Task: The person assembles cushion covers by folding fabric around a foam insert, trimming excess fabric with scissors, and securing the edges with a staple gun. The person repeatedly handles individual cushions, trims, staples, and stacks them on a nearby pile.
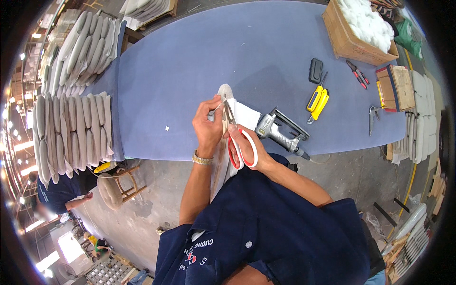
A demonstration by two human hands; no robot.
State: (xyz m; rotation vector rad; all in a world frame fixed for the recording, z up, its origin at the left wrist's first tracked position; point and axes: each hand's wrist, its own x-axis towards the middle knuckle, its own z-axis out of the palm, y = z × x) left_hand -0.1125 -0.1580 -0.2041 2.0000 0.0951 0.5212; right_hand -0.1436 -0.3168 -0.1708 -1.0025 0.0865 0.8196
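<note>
A long, narrow padded piece (pixel 225 90) covered in light grey fabric points away from me at the near edge of the blue table (pixel 175 71). My left hand (pixel 209 127) pinches the fabric edge near its far end; a metal-banded watch (pixel 203 159) is on that wrist. In my right hand (pixel 249 147) are scissors (pixel 229 113) with red-and-white handles, thumb and fingers through the loops. Their blades point away from me and lie against the fabric beside my left fingertips. Whether the blades are parted is hard to make out. White cloth (pixel 246 117) shows just right of the scissors.
Right of my hands lies a silver staple gun (pixel 280 133) with a hose. Beyond it are yellow utility knives (pixel 318 102), a black case (pixel 315 70), red-handled pliers (pixel 357 74) and a carton (pixel 351 40) of white stuffing. Grey cushions (pixel 76 128) are stacked at left; a person (pixel 61 190) works nearby.
</note>
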